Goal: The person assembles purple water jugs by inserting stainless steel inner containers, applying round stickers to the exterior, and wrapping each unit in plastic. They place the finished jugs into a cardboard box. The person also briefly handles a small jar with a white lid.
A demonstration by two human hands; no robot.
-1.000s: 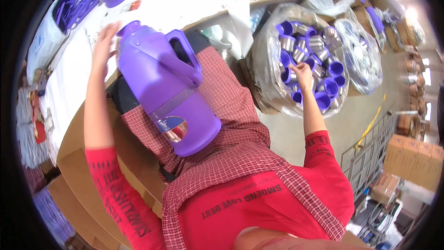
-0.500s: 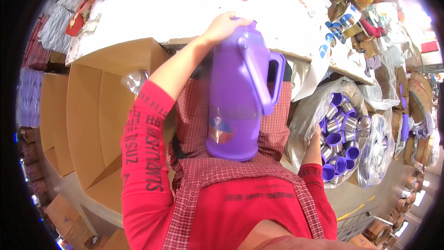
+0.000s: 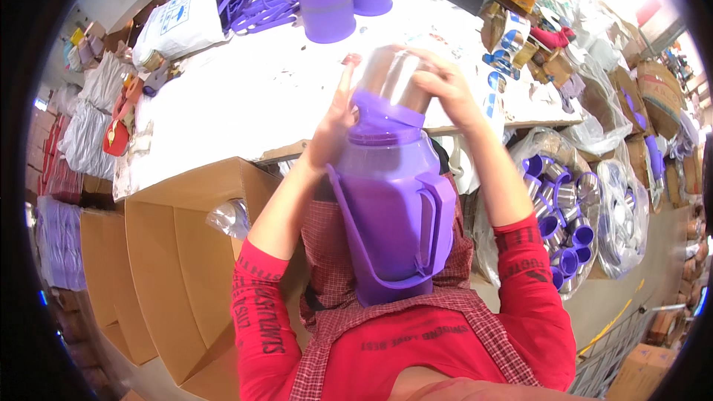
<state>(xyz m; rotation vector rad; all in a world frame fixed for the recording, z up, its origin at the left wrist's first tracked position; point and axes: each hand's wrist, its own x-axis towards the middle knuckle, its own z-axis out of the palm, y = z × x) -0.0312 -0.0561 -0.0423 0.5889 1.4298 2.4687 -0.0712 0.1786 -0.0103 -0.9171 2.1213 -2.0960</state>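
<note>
Purple flask (image 3: 390, 215) against checked apron (image 3: 324, 252), near side of desk (image 3: 245, 89). Right hand (image 3: 445, 85): fingers curled on steel cup (image 3: 392, 78), tilted over flask's mouth. Left hand (image 3: 338, 115): fingers part-spread beside flask's neck, can't tell if gripping.

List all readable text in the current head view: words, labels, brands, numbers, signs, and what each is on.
Red shirt: dark lettering across the chest and on both sleeves, partly legible; wording not copied here.
White bag on the table: blue print, too small to read.
Blue-and-white labels at the table's right: too small to read.
Purple flask: no lettering visible on the side showing.
</note>
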